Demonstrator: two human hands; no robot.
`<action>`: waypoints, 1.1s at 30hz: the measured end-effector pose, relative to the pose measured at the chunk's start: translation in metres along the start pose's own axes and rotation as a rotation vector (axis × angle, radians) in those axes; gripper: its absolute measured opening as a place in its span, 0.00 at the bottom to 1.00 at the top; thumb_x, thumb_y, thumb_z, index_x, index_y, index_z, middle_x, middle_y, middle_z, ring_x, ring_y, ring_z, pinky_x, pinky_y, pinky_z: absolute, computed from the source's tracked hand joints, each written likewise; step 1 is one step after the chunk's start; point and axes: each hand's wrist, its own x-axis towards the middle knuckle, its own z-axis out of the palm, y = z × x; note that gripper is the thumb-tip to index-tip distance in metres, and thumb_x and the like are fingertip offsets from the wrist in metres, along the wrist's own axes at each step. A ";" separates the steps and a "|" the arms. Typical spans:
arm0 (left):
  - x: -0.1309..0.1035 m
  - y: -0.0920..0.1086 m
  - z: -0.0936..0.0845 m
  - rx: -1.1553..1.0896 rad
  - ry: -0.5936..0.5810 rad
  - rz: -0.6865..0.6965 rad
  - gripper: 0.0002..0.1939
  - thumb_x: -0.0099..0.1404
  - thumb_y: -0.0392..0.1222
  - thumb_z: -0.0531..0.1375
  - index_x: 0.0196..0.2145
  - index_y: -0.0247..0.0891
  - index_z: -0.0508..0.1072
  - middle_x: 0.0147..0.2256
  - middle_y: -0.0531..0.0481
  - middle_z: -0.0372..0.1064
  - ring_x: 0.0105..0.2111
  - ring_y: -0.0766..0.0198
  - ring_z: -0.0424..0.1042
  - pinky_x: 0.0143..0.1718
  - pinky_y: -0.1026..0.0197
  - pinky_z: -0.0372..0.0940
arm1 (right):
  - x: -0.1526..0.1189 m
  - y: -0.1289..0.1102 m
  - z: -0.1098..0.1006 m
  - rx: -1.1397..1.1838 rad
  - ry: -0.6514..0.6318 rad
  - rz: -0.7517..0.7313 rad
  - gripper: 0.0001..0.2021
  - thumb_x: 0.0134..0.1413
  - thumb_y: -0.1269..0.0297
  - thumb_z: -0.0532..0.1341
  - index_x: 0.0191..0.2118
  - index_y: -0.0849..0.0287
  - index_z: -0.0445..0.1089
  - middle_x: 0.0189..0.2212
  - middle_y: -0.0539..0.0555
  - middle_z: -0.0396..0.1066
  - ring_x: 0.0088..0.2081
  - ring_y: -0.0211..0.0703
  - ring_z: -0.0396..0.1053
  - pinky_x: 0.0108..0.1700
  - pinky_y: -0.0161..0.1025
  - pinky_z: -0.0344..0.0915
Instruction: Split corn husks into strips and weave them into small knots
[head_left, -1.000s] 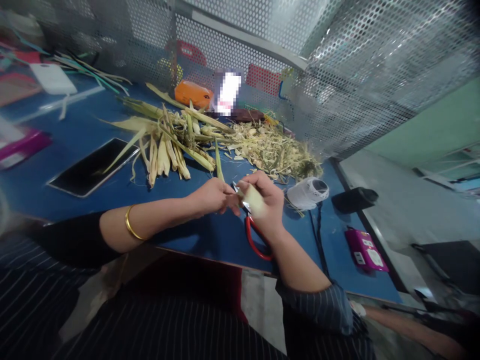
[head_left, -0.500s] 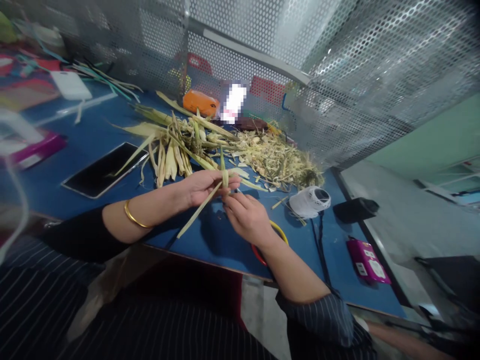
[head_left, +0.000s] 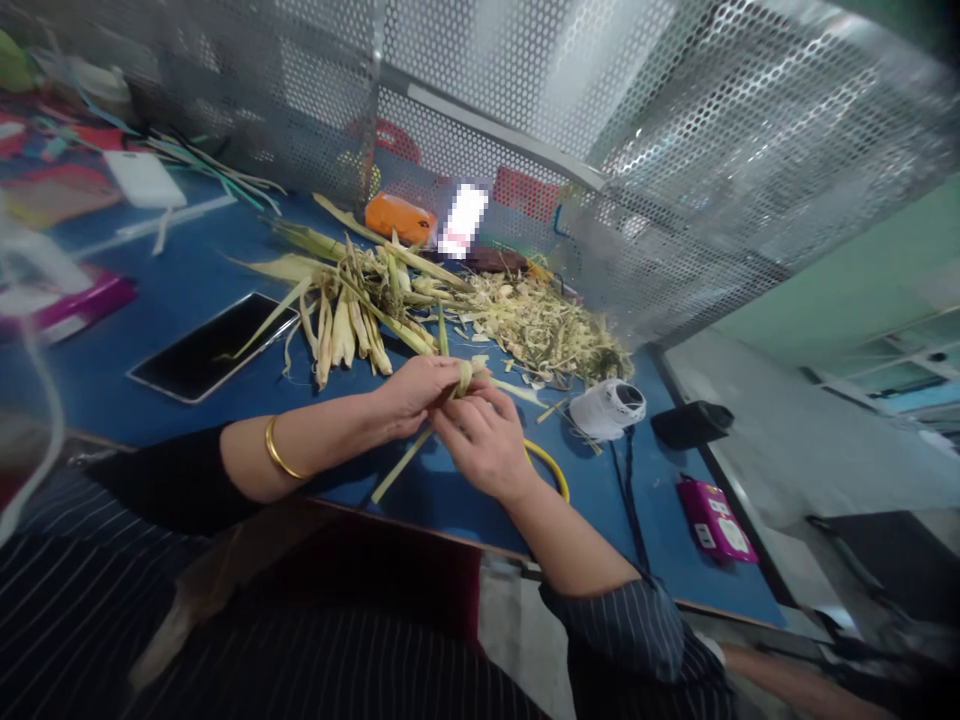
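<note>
My left hand (head_left: 421, 390) pinches a pale green leaf strip (head_left: 464, 378), which is looped into a small knot-like bend at the fingertips. My right hand (head_left: 486, 432) closes on the same strip from the right, its fingertips touching the loop. One end of the strip hangs toward the lower left, below my left hand; another leaf piece points up behind the fingers. Just beyond my hands lies a bundle of dried leaves and husks (head_left: 345, 325), with a heap of shredded scraps (head_left: 540, 320) to its right.
On the blue table (head_left: 217, 430) are a black tablet (head_left: 214, 345), a white thread spool (head_left: 609, 408), a black roll (head_left: 691, 425), a purple packet (head_left: 716, 520), a yellow ring (head_left: 551, 465), an orange pouch (head_left: 401, 218) and a lit phone (head_left: 463, 220). A perforated metal screen (head_left: 487, 120) stands behind.
The strip now bends in a loop around the fingertips, and my hands have drawn closer together. My right hand has shifted slightly left and down. The view has turned a little.
</note>
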 end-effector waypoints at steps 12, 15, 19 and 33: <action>-0.002 0.004 -0.002 0.311 -0.012 0.135 0.09 0.61 0.39 0.60 0.33 0.31 0.77 0.26 0.46 0.75 0.24 0.69 0.72 0.32 0.64 0.70 | -0.003 0.026 0.001 0.534 0.115 1.211 0.15 0.58 0.55 0.57 0.24 0.57 0.61 0.17 0.45 0.61 0.21 0.35 0.58 0.25 0.35 0.55; -0.001 0.004 -0.003 0.417 -0.017 0.185 0.10 0.61 0.43 0.60 0.32 0.32 0.77 0.27 0.47 0.76 0.25 0.68 0.73 0.31 0.65 0.69 | -0.003 0.025 0.002 0.568 0.102 1.240 0.16 0.58 0.54 0.56 0.24 0.56 0.59 0.16 0.43 0.58 0.19 0.34 0.56 0.23 0.34 0.53; -0.002 0.004 -0.002 0.528 -0.012 0.237 0.11 0.60 0.44 0.61 0.35 0.34 0.77 0.27 0.50 0.75 0.26 0.67 0.73 0.31 0.65 0.68 | -0.003 0.026 0.001 0.472 0.141 1.215 0.17 0.57 0.55 0.57 0.22 0.56 0.55 0.17 0.44 0.56 0.21 0.34 0.55 0.25 0.34 0.53; 0.002 0.003 -0.008 0.293 -0.100 0.148 0.12 0.53 0.36 0.60 0.36 0.34 0.77 0.31 0.48 0.75 0.30 0.65 0.74 0.39 0.60 0.71 | -0.007 0.031 0.009 0.928 0.165 1.472 0.14 0.52 0.52 0.61 0.26 0.56 0.60 0.14 0.42 0.64 0.12 0.35 0.62 0.13 0.32 0.57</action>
